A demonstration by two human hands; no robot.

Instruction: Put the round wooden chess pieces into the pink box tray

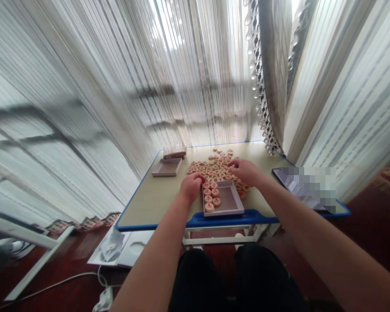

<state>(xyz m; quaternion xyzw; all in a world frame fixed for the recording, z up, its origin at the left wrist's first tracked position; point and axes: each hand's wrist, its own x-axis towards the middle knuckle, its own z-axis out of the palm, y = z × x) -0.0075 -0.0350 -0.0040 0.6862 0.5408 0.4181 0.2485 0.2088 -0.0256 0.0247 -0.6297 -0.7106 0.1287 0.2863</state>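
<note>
At the centre of the frame, the left hand (191, 186) touches the near box (223, 212) of round pieces (209, 207); the right hand (243, 170) reaches over the loose pieces (218, 168) on the bench (149, 203). Whether either grip is closed, I cannot tell.

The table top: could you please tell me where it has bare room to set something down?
The left side is bare, between the far-left tray and the near blue edge, left of the left hand. Another bare patch lies between the right hand and the curtain. Round pieces crowd the middle, between the hands.
</note>
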